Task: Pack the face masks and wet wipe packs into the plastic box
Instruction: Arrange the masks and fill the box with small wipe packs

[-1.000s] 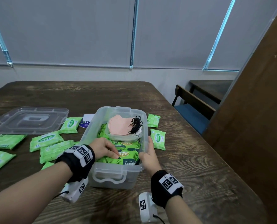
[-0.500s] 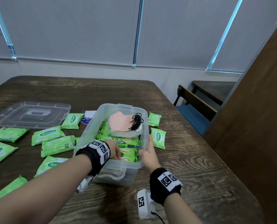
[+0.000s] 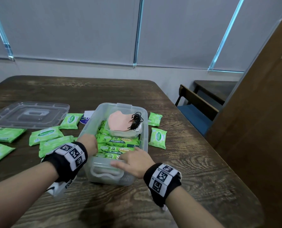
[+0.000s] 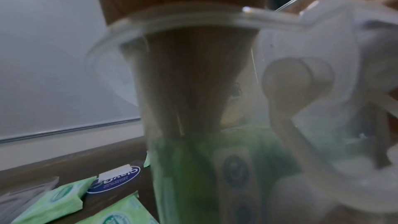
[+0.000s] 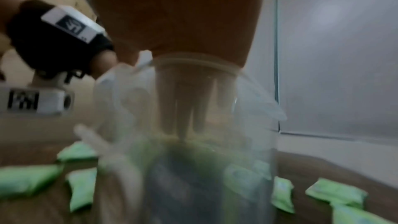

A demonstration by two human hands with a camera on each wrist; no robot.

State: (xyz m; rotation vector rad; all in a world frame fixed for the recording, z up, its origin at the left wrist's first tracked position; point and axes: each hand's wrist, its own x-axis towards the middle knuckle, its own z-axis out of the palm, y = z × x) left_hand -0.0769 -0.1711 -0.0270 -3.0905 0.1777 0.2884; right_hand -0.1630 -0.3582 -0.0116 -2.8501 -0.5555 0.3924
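A clear plastic box (image 3: 144, 134) stands mid-table. It holds large green wet wipe packs (image 3: 117, 142) and, at its far end, a stack of face masks (image 3: 120, 122), pink on top with black ear loops. My left hand (image 3: 89, 143) reaches into the near-left corner; in the left wrist view its fingers (image 4: 189, 83) run straight down behind the clear wall to the packs (image 4: 193, 168). My right hand (image 3: 127, 159) lies over the near rim, thumb along the rim. Its fingers (image 5: 185, 105) point straight down and press on the packs.
The box lid (image 3: 30, 114) lies at the far left. Several small green wipe packs (image 3: 45, 134) are scattered left of the box and two more (image 3: 158, 138) on its right. A blue-and-white card (image 3: 86, 118) sits by the box. A chair (image 3: 196, 109) and a wooden panel (image 3: 260, 112) stand on the right.
My right hand has moved from the box's right wall to the near rim, fingers now inside. My left hand has slid to the near-left corner, deeper into the box.
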